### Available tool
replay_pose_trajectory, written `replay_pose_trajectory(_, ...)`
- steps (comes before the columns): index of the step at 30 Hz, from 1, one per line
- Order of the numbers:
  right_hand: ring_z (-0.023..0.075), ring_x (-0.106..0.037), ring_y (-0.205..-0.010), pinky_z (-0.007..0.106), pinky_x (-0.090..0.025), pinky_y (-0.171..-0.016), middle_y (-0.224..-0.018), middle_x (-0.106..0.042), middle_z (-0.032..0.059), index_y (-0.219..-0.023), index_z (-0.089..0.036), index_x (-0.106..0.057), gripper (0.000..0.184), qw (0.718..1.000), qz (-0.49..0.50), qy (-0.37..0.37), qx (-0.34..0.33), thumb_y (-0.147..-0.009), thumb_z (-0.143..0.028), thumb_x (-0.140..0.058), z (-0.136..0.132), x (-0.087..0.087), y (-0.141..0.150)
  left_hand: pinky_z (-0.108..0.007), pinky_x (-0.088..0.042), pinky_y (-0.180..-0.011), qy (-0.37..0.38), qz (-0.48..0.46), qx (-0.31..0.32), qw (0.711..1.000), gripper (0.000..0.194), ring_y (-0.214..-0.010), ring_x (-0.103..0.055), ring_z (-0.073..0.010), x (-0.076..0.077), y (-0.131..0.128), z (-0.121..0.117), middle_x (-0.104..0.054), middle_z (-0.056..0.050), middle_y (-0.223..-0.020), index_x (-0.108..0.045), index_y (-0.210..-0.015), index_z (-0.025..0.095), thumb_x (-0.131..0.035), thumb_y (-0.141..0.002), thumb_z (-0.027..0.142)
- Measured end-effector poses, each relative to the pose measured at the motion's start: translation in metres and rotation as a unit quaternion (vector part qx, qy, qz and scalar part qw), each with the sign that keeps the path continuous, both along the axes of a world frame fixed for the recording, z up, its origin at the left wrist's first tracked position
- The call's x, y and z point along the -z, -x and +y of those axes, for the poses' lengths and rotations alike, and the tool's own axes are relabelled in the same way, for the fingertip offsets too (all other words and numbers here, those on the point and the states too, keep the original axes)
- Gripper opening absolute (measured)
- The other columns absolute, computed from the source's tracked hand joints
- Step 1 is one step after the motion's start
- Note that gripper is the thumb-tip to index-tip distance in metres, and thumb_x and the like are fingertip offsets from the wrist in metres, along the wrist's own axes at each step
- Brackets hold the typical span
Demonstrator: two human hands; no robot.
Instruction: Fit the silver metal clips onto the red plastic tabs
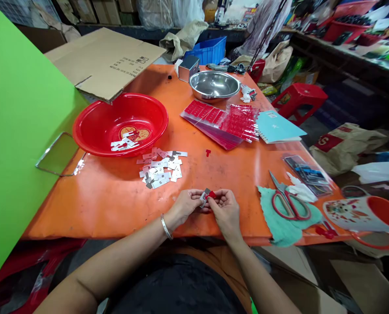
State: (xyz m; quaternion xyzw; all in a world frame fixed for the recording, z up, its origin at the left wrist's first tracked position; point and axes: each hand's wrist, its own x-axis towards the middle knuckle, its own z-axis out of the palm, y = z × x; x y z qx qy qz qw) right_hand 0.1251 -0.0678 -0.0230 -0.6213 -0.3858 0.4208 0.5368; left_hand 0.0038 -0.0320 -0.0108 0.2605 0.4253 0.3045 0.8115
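My left hand pinches a small flat silver-and-white metal piece close to the table's front edge. Between the fingers of my right hand is a small red piece, pressed against the metal one. The two pieces touch, and my fingers hide part of both. Beyond my hands lies a pile of similar flat metal pieces, some under pinkish film. A lone red T-shaped piece rests on the orange table. More metal pieces lie inside the red basin.
Red sheets in plastic, a steel bowl and a light-blue notebook lie toward the back right. Red-handled scissors sit on a green cloth beside a mug. Cardboard overhangs the basin.
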Motion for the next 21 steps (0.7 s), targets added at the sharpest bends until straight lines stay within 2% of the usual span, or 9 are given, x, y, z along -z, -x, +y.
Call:
replay_pose_trajectory(4, 0.0146, -0.060, -0.058, 0.028, -0.055, -0.049, -0.072, -0.058, -0.0023, -0.083, -0.023, -0.048, 0.028, 1.000, -0.004, 0.001, -0.008, -0.070, -0.034, -0.070, -0.0004, 0.0036, -0.0010, -0.028, -0.057, -0.073, -0.006, -0.003, 0.000, 1.000, 0.019, -0.066, -0.068, -0.0139, 0.0014, 0.0004, -0.0004, -0.071, -0.009, -0.083, -0.066, -0.090, 0.009, -0.066, -0.072, 0.005)
replay_pose_trajectory(21, 0.0124, -0.058, -0.053, 0.026, -0.056, -0.047, -0.069, -0.057, -0.0037, -0.083, -0.023, -0.048, 0.024, 1.000, 0.006, 0.014, -0.020, -0.071, -0.028, -0.068, -0.0009, -0.0008, 0.0010, -0.026, -0.055, -0.069, -0.018, -0.006, 0.007, 1.000, 0.021, -0.063, -0.067, -0.0125, 0.0025, 0.0007, -0.0014, -0.071, -0.009, -0.081, -0.065, -0.092, 0.008, -0.066, -0.072, 0.008)
